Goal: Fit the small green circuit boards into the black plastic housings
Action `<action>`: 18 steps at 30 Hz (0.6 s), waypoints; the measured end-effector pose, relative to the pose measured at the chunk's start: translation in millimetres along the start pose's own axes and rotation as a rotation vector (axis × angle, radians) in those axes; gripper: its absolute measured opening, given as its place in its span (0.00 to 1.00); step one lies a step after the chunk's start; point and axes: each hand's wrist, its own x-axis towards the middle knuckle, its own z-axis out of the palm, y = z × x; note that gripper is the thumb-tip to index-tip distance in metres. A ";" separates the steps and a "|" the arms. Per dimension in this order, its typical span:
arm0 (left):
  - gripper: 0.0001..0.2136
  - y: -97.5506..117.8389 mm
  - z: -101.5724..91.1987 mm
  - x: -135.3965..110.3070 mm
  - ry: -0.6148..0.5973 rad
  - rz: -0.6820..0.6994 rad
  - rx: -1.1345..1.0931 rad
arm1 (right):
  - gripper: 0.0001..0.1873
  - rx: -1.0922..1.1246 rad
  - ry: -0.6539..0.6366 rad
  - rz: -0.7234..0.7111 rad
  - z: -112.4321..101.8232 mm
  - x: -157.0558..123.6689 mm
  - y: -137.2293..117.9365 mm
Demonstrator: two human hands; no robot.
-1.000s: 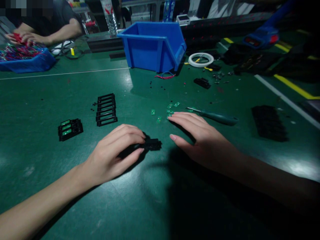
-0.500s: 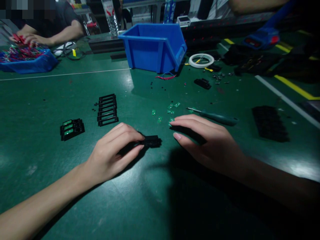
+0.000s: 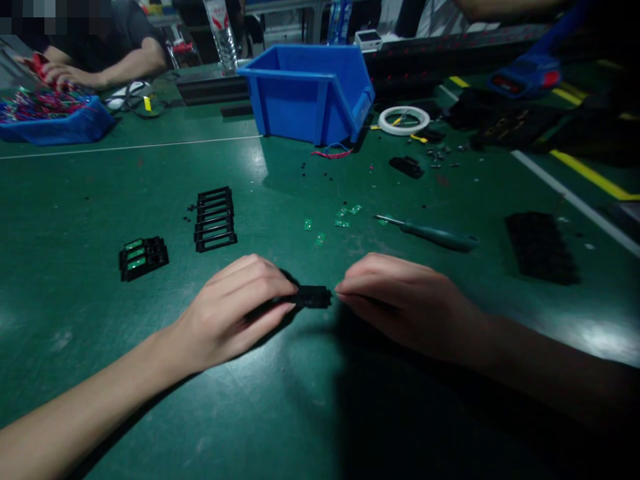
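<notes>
At the far left corner of the green surface sits a shallow blue tray heaped with coloured wires, and a co-worker's hands work just behind it. Nearer, left of the middle, lies a small cluster of black holders with green pieces set in them, and just to its right a row of empty black frames lies side by side. In front of these, towards the near edge, the left hand rests on the surface with thumb and fingers closed in a pinch on the left end of a small black part, which lies low over the surface near its middle, between the two hands. At the far edge behind it stands a blue bin, with a loop of red wire at its foot, and a few loose green chips are scattered between the bin and the hands. The right hand has its fingers drawn together, the tips meeting the right end of the black part (whether they hold anything small between them cannot be told). Just beyond that hand lies a green-handled screwdriver, apart from it. Farther back is a white tape roll, and towards the right edge lies a dark black block.
</notes>
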 end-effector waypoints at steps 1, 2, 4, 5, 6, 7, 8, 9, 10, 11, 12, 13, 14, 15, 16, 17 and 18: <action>0.13 0.0 0.0 0.0 -0.002 0.003 -0.003 | 0.12 -0.007 -0.010 0.010 -0.1 -0.6 0.2; 0.13 0.0 0.0 -0.1 -0.002 0.004 -0.008 | 0.15 -0.012 -0.018 0.017 -0.3 -1.2 0.3; 0.13 0.0 0.0 -0.3 -0.003 0.002 -0.016 | 0.19 -0.023 -0.033 0.026 -1.1 -2.1 0.5; 0.13 0.0 0.0 -0.4 -0.003 0.002 -0.019 | 0.19 -0.026 -0.034 0.028 -1.4 -2.4 0.5; 0.13 0.1 0.1 -0.5 -0.002 0.002 -0.021 | 0.19 -0.026 -0.032 0.033 -1.7 -2.5 0.5; 0.13 0.1 0.3 -0.7 -0.001 0.003 -0.022 | 0.19 -0.021 -0.030 0.040 -1.9 -2.5 0.5; 0.13 0.0 0.4 -0.8 -0.001 0.005 -0.024 | 0.18 -0.014 -0.029 0.049 -1.9 -2.3 0.4; 0.13 0.0 0.6 -1.0 -0.004 0.007 -0.024 | 0.18 -0.005 -0.025 0.055 -1.8 -2.1 0.3; 0.13 -0.1 0.7 -1.0 -0.008 0.008 -0.024 | 0.18 0.003 -0.019 0.054 -1.6 -1.9 0.2; 0.13 -0.2 0.8 -1.1 -0.013 0.010 -0.023 | 0.18 0.010 -0.015 0.047 -1.3 -1.7 0.1; 0.13 -0.2 0.9 -1.1 -0.018 0.012 -0.020 | 0.18 0.012 -0.014 0.037 -1.1 -1.6 0.0; 0.13 -0.1 0.9 -1.0 -0.021 0.015 -0.019 | 0.18 0.011 -0.017 0.028 -0.8 -1.5 -0.2; 0.13 -0.1 0.8 -0.9 -0.024 0.018 -0.017 | 0.17 0.005 -0.023 0.022 -0.6 -1.4 -0.3; 0.13 0.0 0.6 -0.8 -0.028 0.021 -0.016 | 0.17 -0.003 -0.032 0.015 -0.5 -1.2 -0.4; 0.12 0.1 0.4 -0.6 -0.034 0.024 -0.014 | 0.16 -0.015 -0.040 0.008 -0.5 -1.0 -0.5; 0.12 0.2 0.3 -0.4 -0.043 0.028 -0.010 | 0.16 -0.030 -0.048 -0.001 -0.6 -0.8 -0.5; 0.11 0.2 0.2 -0.2 -0.051 0.033 -0.007 | 0.16 -0.050 -0.057 -0.015 -0.6 -0.5 -0.5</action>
